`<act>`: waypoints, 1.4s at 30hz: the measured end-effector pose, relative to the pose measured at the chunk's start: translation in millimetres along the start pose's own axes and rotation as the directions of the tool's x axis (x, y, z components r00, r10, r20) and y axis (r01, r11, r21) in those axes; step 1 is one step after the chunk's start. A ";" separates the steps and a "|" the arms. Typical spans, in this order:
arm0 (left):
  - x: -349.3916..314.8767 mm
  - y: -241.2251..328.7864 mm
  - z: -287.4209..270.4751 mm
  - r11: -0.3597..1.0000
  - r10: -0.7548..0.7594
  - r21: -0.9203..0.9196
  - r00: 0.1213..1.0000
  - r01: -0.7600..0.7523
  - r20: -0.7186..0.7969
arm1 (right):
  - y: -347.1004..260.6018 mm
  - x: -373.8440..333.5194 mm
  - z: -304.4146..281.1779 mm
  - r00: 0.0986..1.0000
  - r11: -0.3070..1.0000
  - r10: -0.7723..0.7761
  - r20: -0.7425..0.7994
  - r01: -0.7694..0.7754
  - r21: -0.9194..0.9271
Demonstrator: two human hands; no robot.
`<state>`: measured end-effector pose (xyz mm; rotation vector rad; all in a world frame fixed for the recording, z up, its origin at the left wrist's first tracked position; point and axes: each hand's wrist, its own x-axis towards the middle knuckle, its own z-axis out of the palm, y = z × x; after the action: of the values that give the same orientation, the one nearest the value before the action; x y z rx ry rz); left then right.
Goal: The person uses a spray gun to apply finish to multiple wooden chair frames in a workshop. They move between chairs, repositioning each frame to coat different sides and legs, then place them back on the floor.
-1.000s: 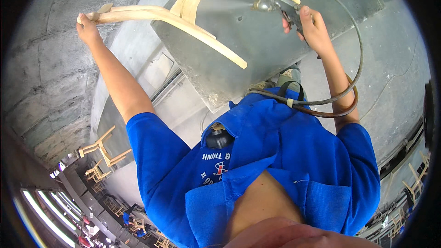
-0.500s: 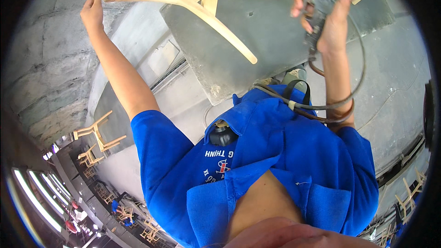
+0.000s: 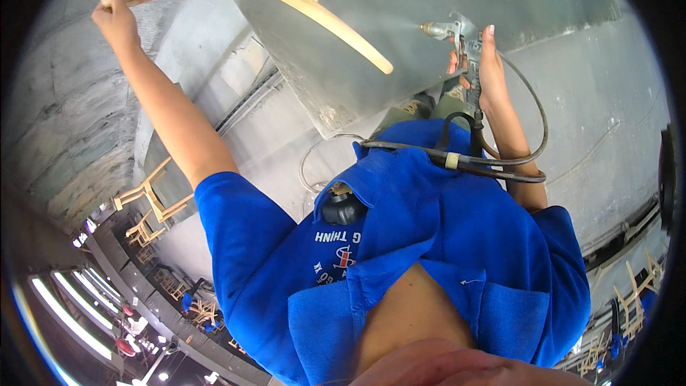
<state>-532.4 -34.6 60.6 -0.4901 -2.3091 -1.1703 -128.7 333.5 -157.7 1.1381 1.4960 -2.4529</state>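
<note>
At the upper left, my left hand (image 3: 118,23) is closed round the end of a long curved bar of a pale wooden chair frame (image 3: 307,8). The frame's other parts run out past the top edge. My right hand (image 3: 491,75) grips a metal spray gun (image 3: 468,46), its nozzle pointed left toward the bar's free end. A faint mist shows in front of the nozzle. From the gun's handle a dark hose (image 3: 546,118) loops down around my right forearm and across my blue shirt.
A grey flat board (image 3: 343,96) lies beneath the chair frame. Rough grey walls (image 3: 78,93) rise at the left. More wooden chair frames (image 3: 153,196) stand at the lower left and lower right (image 3: 632,300), with people in blue among them.
My right hand has come down and nearer with the spray gun, which is now turned left and gives off mist. My left hand and the frame have shifted slightly left.
</note>
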 end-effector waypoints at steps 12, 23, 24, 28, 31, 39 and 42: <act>22.3 -45.0 14.3 0.994 -0.069 0.071 0.984 0.081 -0.161 | 96.7 32.6 -63.5 0.956 0.948 0.183 -0.229 -0.233 -0.216; 38.4 -58.0 13.7 0.974 -0.173 0.118 0.971 0.194 -0.168 | 85.7 187.9 118.4 0.989 0.957 -0.129 0.068 0.106 0.270; 38.6 -57.1 14.9 0.969 -0.186 0.131 0.966 0.211 -0.177 | 91.8 199.0 128.6 0.987 0.958 -0.146 0.061 0.126 0.259; 36.0 -54.1 17.7 0.965 -0.192 0.144 0.963 0.220 -0.190 | 134.4 223.3 134.3 0.998 0.985 -0.036 -0.059 0.046 0.168; 32.0 -54.5 17.0 0.966 -0.175 0.155 0.964 0.207 -0.198 | 163.2 226.2 112.8 0.994 0.991 0.009 -0.109 0.006 0.134; 20.6 -57.9 22.0 0.991 -0.053 0.102 0.963 0.083 -0.264 | 140.3 175.6 42.2 0.984 0.997 0.080 -0.159 -0.079 0.014; 4.3 -44.8 28.5 1.000 -0.009 -0.002 0.945 0.009 -0.326 | 71.2 140.8 38.3 0.997 0.993 0.018 -0.076 -0.027 -0.116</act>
<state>-566.9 -36.1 20.1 -0.2614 -2.0274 -1.1597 -224.3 310.0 -286.8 1.2305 1.6138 -2.2985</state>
